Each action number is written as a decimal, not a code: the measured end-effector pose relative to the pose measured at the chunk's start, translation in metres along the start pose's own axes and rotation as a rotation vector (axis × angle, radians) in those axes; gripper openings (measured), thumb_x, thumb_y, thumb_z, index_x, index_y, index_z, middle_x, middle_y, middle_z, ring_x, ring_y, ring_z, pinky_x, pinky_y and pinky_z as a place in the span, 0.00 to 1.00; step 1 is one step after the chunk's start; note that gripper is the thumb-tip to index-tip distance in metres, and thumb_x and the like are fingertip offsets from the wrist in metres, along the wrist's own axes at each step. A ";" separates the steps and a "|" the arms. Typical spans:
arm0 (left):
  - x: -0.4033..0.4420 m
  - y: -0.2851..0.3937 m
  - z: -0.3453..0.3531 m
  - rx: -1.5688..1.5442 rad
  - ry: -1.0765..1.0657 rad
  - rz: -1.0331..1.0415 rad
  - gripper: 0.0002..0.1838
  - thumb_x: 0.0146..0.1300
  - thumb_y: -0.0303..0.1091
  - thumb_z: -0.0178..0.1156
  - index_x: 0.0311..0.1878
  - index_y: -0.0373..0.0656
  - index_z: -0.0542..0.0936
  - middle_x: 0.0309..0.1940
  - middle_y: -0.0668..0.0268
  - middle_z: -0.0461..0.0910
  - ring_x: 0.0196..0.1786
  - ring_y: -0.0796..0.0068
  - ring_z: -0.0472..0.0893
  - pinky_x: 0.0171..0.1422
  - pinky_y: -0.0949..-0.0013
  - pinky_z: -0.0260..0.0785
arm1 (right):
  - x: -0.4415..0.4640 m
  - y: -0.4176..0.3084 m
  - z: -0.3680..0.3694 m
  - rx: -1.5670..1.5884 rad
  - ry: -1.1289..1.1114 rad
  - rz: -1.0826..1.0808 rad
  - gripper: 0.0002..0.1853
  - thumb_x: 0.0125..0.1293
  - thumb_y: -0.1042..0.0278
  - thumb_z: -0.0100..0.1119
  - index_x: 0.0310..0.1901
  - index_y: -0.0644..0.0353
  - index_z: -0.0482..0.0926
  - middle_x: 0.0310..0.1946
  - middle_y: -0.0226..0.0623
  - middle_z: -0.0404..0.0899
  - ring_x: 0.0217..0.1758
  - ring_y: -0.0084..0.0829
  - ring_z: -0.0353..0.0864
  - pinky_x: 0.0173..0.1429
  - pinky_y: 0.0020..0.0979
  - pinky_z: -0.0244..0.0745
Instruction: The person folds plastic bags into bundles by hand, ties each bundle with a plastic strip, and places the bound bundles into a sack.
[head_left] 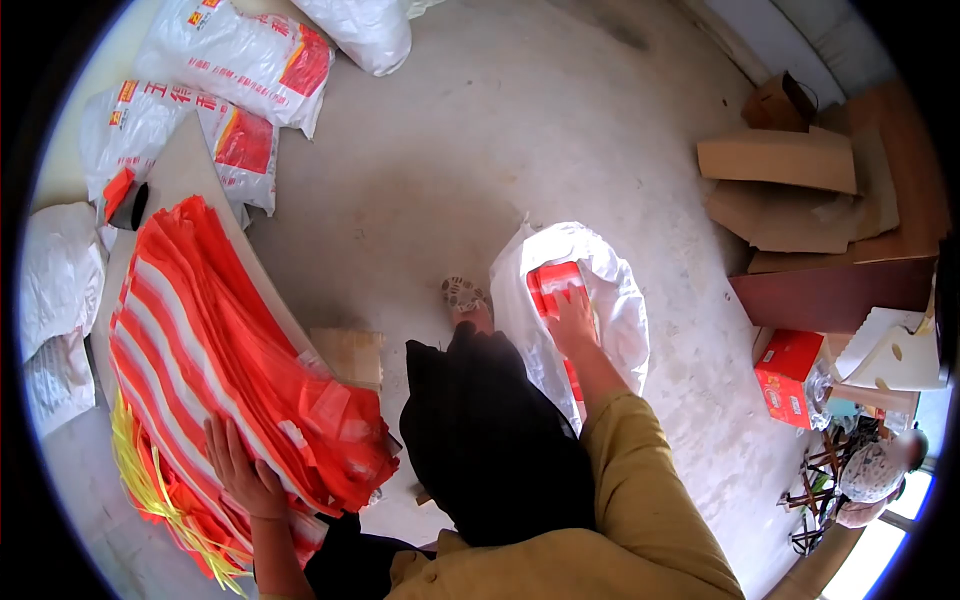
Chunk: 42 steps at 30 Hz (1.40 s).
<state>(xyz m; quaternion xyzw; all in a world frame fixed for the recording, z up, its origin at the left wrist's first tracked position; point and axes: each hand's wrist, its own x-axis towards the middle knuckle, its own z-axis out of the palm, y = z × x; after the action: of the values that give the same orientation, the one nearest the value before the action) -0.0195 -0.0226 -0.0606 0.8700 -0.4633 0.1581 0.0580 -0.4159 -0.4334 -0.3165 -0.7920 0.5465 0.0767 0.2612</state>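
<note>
Fingers (228,460) on striped sheets (190,325), crinkled sack (622,290)

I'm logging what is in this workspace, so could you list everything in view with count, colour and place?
Table: one, beige, left
Striped plastic: one stack, red and white, on table
Strips: one bunch, yellow, beside stack
Open sack: one, white, floor
Red bundle: at least one, red, inside open sack
Printed sacks: two, white and red, upper left
Other sacks: several, white, far left and top
Cardboard: several pieces, brown, right and beside table
Red box: one, red, right
Other person: one, pale clothing, far right
Shoe: one visible, patterned, centre
Left hand: one, bare, on striped plastic
Right hand: one, bare, on red bundle
</note>
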 end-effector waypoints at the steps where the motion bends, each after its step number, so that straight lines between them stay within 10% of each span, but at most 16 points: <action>1: 0.001 0.001 0.000 -0.009 0.003 -0.002 0.36 0.84 0.58 0.36 0.78 0.42 0.73 0.80 0.52 0.70 0.84 0.46 0.65 0.87 0.40 0.54 | -0.006 0.005 0.004 0.049 -0.074 0.043 0.28 0.70 0.61 0.62 0.72 0.51 0.76 0.80 0.46 0.63 0.84 0.53 0.59 0.81 0.51 0.65; 5: -0.001 -0.002 0.002 -0.009 0.008 0.004 0.34 0.84 0.57 0.38 0.78 0.43 0.73 0.80 0.52 0.70 0.84 0.46 0.65 0.88 0.41 0.53 | -0.057 0.099 0.118 0.549 -0.229 0.212 0.21 0.79 0.53 0.53 0.65 0.54 0.81 0.60 0.53 0.83 0.62 0.53 0.82 0.65 0.49 0.77; 14: -0.006 -0.007 0.006 0.038 -0.042 -0.029 0.32 0.82 0.52 0.42 0.78 0.43 0.73 0.83 0.53 0.67 0.86 0.47 0.62 0.88 0.41 0.51 | -0.084 0.092 0.120 0.259 -0.378 0.204 0.21 0.76 0.55 0.56 0.62 0.59 0.83 0.54 0.46 0.85 0.58 0.44 0.84 0.62 0.44 0.79; 21: 0.003 0.001 -0.009 -0.111 -0.015 -0.024 0.33 0.65 0.40 0.60 0.73 0.42 0.78 0.78 0.48 0.71 0.82 0.43 0.68 0.85 0.39 0.54 | -0.030 0.129 0.079 -0.022 -0.097 -0.160 0.21 0.74 0.58 0.59 0.60 0.62 0.84 0.48 0.40 0.87 0.54 0.36 0.86 0.60 0.40 0.81; 23: 0.009 0.007 -0.017 -0.149 -0.035 -0.059 0.33 0.62 0.39 0.61 0.73 0.44 0.78 0.78 0.50 0.71 0.82 0.43 0.68 0.85 0.39 0.54 | -0.016 0.123 0.049 0.497 0.165 -0.161 0.18 0.70 0.62 0.64 0.55 0.64 0.87 0.46 0.39 0.89 0.51 0.35 0.87 0.60 0.37 0.81; 26: 0.016 0.008 -0.027 -0.209 -0.105 -0.086 0.34 0.64 0.42 0.64 0.74 0.44 0.77 0.80 0.52 0.69 0.83 0.44 0.65 0.85 0.39 0.54 | -0.011 0.049 -0.051 0.622 0.105 -0.007 0.20 0.77 0.67 0.60 0.66 0.64 0.81 0.46 0.35 0.88 0.48 0.25 0.85 0.56 0.31 0.80; 34: 0.019 -0.046 -0.084 -0.737 -0.105 -0.205 0.31 0.73 0.30 0.61 0.79 0.43 0.71 0.81 0.55 0.68 0.87 0.49 0.59 0.87 0.46 0.54 | -0.088 -0.254 -0.202 0.812 -0.025 -0.580 0.17 0.78 0.76 0.59 0.65 0.65 0.81 0.54 0.40 0.88 0.57 0.30 0.86 0.66 0.32 0.79; 38: -0.003 -0.089 -0.059 -0.415 -0.018 -0.296 0.28 0.70 0.34 0.66 0.73 0.47 0.78 0.79 0.56 0.71 0.84 0.45 0.64 0.84 0.36 0.56 | -0.174 -0.397 -0.196 0.116 -0.121 -0.999 0.25 0.67 0.78 0.65 0.67 0.59 0.81 0.65 0.44 0.83 0.70 0.48 0.82 0.74 0.43 0.76; 42: -0.004 -0.096 -0.067 -0.323 -0.080 -0.260 0.31 0.67 0.37 0.68 0.74 0.56 0.79 0.81 0.57 0.68 0.85 0.45 0.61 0.83 0.29 0.54 | -0.194 -0.480 -0.135 -0.248 -0.065 -1.559 0.30 0.70 0.57 0.70 0.72 0.52 0.78 0.81 0.42 0.66 0.84 0.50 0.63 0.83 0.50 0.62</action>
<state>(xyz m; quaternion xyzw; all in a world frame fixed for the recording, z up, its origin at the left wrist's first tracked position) 0.0427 0.0517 0.0054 0.9076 -0.3684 0.0382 0.1979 -0.0793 -0.2130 0.0357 -0.9673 -0.1867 -0.0449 0.1655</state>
